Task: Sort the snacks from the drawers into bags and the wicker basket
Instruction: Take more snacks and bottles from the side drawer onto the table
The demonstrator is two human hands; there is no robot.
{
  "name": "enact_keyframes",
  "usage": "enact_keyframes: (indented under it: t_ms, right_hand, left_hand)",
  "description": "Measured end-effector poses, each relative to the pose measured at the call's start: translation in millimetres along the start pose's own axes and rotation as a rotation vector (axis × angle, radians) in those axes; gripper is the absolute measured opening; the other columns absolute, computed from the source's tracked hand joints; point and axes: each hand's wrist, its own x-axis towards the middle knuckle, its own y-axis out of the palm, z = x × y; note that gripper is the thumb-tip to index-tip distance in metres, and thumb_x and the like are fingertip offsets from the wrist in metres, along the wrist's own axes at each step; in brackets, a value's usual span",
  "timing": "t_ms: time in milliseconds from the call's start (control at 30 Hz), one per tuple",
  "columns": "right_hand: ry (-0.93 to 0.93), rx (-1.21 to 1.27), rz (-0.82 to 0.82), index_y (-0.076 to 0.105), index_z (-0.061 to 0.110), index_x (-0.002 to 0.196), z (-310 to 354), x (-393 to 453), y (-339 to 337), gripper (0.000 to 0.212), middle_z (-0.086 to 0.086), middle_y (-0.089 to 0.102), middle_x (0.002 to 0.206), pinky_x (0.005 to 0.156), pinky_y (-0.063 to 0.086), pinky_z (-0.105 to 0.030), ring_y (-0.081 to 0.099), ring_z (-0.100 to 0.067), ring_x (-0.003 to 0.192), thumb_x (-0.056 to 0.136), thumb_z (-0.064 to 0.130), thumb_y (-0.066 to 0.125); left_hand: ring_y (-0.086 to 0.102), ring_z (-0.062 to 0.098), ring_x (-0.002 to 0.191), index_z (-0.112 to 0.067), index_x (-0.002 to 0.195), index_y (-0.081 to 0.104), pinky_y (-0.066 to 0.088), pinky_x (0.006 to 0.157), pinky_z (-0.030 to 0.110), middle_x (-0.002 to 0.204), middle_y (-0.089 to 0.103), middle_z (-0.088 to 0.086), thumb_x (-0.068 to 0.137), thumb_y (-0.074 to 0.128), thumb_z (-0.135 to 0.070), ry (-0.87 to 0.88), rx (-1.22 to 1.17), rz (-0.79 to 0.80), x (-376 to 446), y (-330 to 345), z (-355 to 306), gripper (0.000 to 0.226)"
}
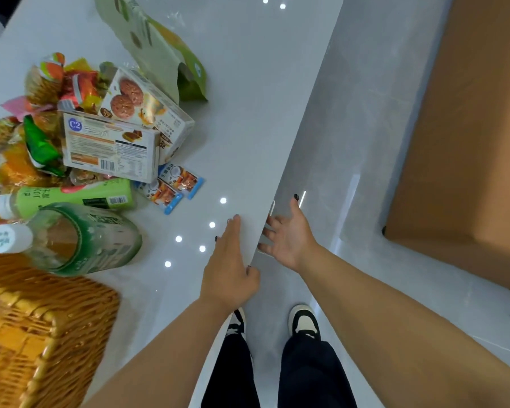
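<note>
Bare countertop (248, 142) lies right of the snack pile (95, 128); wicker basket (36, 325) blocks the near-left corner.

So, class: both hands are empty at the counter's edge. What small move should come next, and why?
Probably the left hand, lying flat on the counter, should reach for the two small blue-edged packets: they lie nearest, loose and unstacked, while the wicker basket waits alongside.

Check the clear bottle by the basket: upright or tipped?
Tipped. The clear bottle lies on its side on the counter, white cap pointing left, its lower edge over the basket rim.
</note>
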Motion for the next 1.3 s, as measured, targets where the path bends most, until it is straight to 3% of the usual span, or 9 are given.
enact_keyframes:
  t_ms: [200,333,433,533,633,733,833,1000,1300]
  right_hand:
    - [0.001,0.030,-0.018,0.032,0.010,0.147,0,7,3,0.089,-0.008,0.063,0.127,0.101,0.045,-0.050,0.059,-0.028,0.116,0.087,0.075,0.037]
    - [-0.088,-0.118,-0.073,0.061,0.013,0.119,-2,-7,12,0.053,-0.006,0.068,0.114,0.098,0.049,-0.041,0.063,-0.022,0.107,0.092,0.058,0.049]
    - [-0.215,-0.566,-0.244,0.065,0.018,0.109,-7,-25,25,0.025,-0.003,0.063,0.107,0.086,0.049,-0.031,0.060,-0.017,0.096,0.093,0.035,0.058]
    - [-0.360,-0.961,-0.276,0.048,0.017,0.137,-11,-63,39,0.044,-0.005,0.051,0.134,0.106,0.042,-0.039,0.052,-0.023,0.119,0.095,0.026,0.055]
    - [-0.496,-1.349,-0.156,0.040,0.014,0.144,-13,-112,55,0.051,-0.005,0.029,0.153,0.108,0.024,-0.019,0.036,-0.017,0.135,0.096,0.021,0.054]
    - [-0.558,-1.700,-0.016,0.033,0.013,0.147,-15,-157,72,0.055,-0.003,0.015,0.159,0.101,0.016,-0.013,0.020,-0.014,0.144,0.097,0.021,0.053]
    - [-0.606,-1.954,0.128,0.029,0.012,0.150,-25,-205,90,0.057,-0.003,0.012,0.160,0.113,0.015,-0.022,0.014,-0.016,0.146,0.098,0.022,0.052]
    - [-0.686,-2.110,0.201,0.027,0.015,0.151,-59,-267,118,0.059,0.001,0.002,0.162,0.117,0.023,-0.032,0.010,-0.016,0.147,0.098,0.024,0.050]
    - [-0.813,-2.136,0.064,0.022,0.013,0.150,-197,-301,214,0.067,-0.006,0.004,0.161,0.113,0.026,-0.036,0.005,-0.022,0.148,0.094,0.025,0.056]
  left_hand:
    - [0.012,-0.004,0.143,-0.026,0.157,0.002,0.011,0.110,0.010,0.158,0.011,-0.019,0.091,0.054,-0.003,-0.099,-0.299,-0.026,-20,-1,-1,0.087]
    - [0.018,-0.010,0.134,-0.026,0.155,0.009,0.009,0.096,-0.009,0.148,0.018,-0.024,0.093,0.055,-0.004,-0.115,-0.392,-0.098,-39,-14,-16,0.081]
    - [0.014,-0.006,0.140,-0.028,0.154,0.011,0.007,0.104,0.000,0.150,0.016,-0.023,0.094,0.054,-0.007,-0.089,-0.354,-0.124,-53,-34,-25,0.076]
    - [0.000,0.007,0.150,-0.021,0.155,0.015,0.001,0.112,0.014,0.162,0.008,-0.007,0.098,0.050,-0.012,-0.088,-0.205,-0.105,-64,-57,-35,0.068]
    - [-0.010,0.017,0.151,-0.013,0.156,0.008,0.003,0.117,0.024,0.165,-0.002,0.006,0.100,0.046,-0.019,-0.153,-0.052,-0.047,-87,-81,-46,0.068]
    - [-0.007,0.018,0.152,-0.011,0.156,0.007,0.007,0.119,0.029,0.165,0.002,0.006,0.100,0.046,-0.022,-0.181,-0.003,-0.076,-123,-106,-55,0.069]
    - [0.001,0.021,0.152,-0.010,0.156,0.009,0.009,0.120,0.030,0.165,0.008,0.007,0.100,0.048,-0.024,-0.195,-0.005,-0.121,-166,-129,-59,0.069]
    - [0.018,0.025,0.149,-0.009,0.154,0.019,0.019,0.118,0.032,0.161,0.022,0.010,0.098,0.054,-0.026,-0.195,0.000,-0.186,-237,-169,-43,0.068]
    - [-0.004,0.024,0.152,-0.009,0.157,0.000,0.020,0.118,0.038,0.165,-0.001,0.007,0.101,0.045,-0.022,-0.094,0.328,-0.062,-327,-255,56,0.073]
